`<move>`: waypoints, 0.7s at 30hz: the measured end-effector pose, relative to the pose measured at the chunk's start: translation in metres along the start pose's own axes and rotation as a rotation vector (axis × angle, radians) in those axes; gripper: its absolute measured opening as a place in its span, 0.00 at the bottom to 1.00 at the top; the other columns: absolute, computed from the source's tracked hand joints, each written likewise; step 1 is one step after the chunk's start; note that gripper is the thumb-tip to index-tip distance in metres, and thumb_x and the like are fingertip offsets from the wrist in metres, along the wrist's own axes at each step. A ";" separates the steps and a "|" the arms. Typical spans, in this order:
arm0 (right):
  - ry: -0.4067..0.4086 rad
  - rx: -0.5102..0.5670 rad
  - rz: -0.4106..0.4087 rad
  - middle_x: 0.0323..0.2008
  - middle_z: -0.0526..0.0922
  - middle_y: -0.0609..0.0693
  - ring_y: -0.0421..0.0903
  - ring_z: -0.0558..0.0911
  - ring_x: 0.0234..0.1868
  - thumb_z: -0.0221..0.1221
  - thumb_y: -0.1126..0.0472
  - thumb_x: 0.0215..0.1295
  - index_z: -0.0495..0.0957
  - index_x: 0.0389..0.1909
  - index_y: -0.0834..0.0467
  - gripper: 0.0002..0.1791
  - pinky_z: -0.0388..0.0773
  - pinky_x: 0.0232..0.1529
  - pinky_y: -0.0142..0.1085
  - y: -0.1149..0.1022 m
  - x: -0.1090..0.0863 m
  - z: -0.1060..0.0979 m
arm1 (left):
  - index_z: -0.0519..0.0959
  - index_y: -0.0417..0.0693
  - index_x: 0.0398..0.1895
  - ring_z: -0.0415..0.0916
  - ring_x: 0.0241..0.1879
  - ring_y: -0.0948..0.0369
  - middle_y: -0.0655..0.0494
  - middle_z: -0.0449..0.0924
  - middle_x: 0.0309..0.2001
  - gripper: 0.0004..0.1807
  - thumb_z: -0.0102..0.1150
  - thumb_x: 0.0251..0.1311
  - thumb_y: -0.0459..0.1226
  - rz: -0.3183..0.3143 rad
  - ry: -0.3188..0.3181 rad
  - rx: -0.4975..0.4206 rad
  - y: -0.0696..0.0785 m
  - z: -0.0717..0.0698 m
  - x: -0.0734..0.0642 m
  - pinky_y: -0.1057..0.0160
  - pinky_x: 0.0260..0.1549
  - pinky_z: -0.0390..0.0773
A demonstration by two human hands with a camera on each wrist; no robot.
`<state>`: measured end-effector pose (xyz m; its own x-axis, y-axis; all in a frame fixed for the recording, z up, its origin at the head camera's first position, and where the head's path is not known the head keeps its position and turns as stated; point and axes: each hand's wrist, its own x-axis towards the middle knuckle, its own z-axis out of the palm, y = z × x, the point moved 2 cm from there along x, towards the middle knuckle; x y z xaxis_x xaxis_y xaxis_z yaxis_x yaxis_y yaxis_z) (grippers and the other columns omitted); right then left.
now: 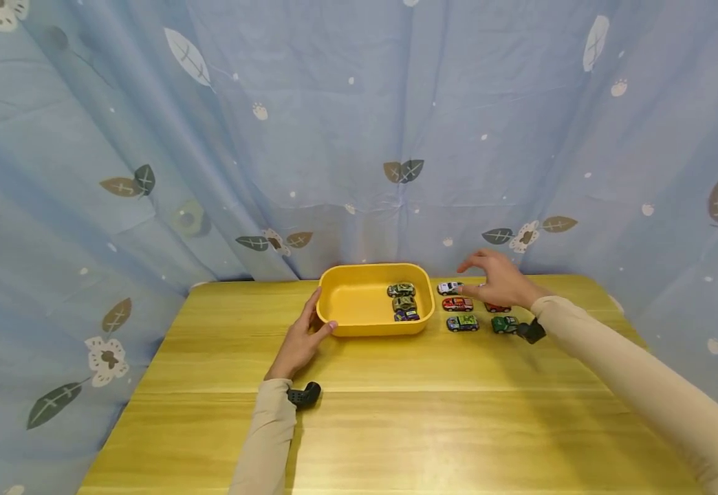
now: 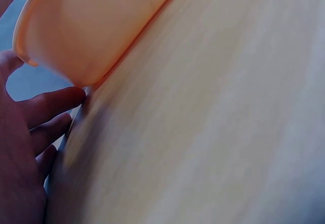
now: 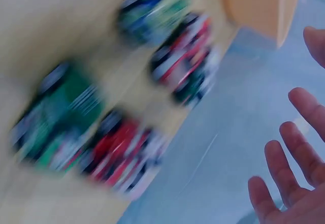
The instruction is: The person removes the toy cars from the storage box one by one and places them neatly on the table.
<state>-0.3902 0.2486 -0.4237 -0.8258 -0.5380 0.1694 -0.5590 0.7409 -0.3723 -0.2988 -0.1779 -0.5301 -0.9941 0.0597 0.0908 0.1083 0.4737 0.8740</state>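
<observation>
Now, the right hand (image 1: 498, 280) is hovering, fingers empty, over likely light, stiff, side-pinchable toy cars (image 1: 458, 304), left hand (image 1: 297, 346) clasping the yellow tub (image 1: 371, 331).

We have the bin (image 1: 371, 330) near the middle of the surface's (image 1: 396, 426) far edge, with the curtain (image 1: 334, 103) behind that edge. In the bin, three toy cars (image 1: 404, 303) line its right end, one before another from back to front. Just right of the bin we find a column of three cars (image 1: 457, 304), the rearmost close to the far edge. Right of that column, toward the far right corner, the front car (image 1: 503, 324) lies before a half-hidden car (image 1: 498, 308). We see the right hand (image 1: 501, 278) above the rear of this group, and the left hand (image 1: 300, 344) at the bin's left end, its thumb at the front left corner.
</observation>
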 end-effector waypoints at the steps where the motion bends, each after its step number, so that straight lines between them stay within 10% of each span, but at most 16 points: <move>1: -0.001 0.022 -0.006 0.65 0.78 0.63 0.67 0.76 0.67 0.70 0.49 0.69 0.86 0.53 0.58 0.20 0.72 0.66 0.68 -0.004 0.008 0.004 | 0.48 0.76 0.87 0.63 0.80 0.44 0.45 0.60 0.83 0.47 0.65 0.73 0.51 -0.003 0.000 -0.004 0.000 0.001 0.000 0.42 0.79 0.61; 9: -0.074 0.013 -0.065 0.72 0.72 0.67 0.68 0.71 0.73 0.68 0.50 0.73 0.85 0.54 0.59 0.18 0.70 0.73 0.65 -0.029 0.054 0.039 | 0.49 0.72 0.87 0.62 0.80 0.44 0.46 0.58 0.84 0.47 0.65 0.73 0.50 0.001 0.001 -0.021 0.002 0.007 -0.006 0.42 0.79 0.61; 21: -0.083 -0.060 -0.136 0.56 0.87 0.59 0.64 0.81 0.62 0.69 0.58 0.71 0.88 0.51 0.58 0.12 0.74 0.69 0.58 -0.044 0.095 0.077 | 0.48 0.73 0.87 0.63 0.80 0.47 0.47 0.60 0.83 0.47 0.65 0.73 0.51 0.027 0.002 -0.011 0.001 -0.003 -0.002 0.43 0.79 0.62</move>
<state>-0.4386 0.1335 -0.4618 -0.7344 -0.6646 0.1381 -0.6710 0.6800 -0.2955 -0.2969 -0.1803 -0.5278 -0.9909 0.0705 0.1151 0.1347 0.4623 0.8764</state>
